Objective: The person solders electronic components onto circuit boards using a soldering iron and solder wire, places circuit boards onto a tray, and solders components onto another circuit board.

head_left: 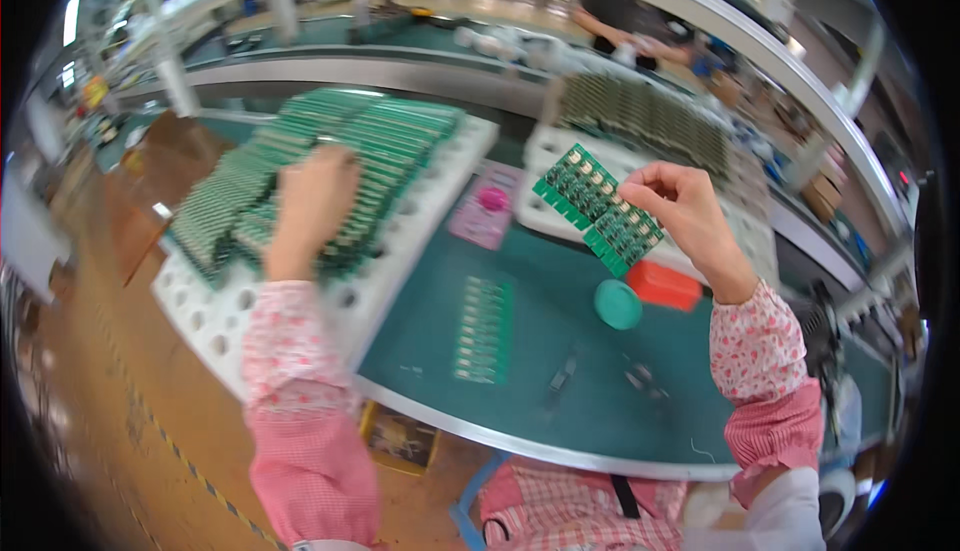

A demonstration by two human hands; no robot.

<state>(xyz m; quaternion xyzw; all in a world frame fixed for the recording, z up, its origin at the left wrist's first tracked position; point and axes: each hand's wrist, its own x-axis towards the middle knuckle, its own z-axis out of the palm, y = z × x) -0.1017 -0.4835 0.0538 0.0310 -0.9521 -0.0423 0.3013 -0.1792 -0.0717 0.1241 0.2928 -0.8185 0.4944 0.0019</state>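
Observation:
My right hand pinches a green circuit board panel by its right side, holding it tilted above the work mat. Blurred by motion, my left hand is over the rows of green circuit boards packed on a white perforated tray at the left. Its fingertips are hidden, so I cannot make out whether they grip a board. Another green board panel lies flat on the green mat between my arms.
A second white tray bears brownish boards at the back right. On the mat are a pink card, a teal round lid, a red container and small blurred tools. Another person's hands appear beyond the rail.

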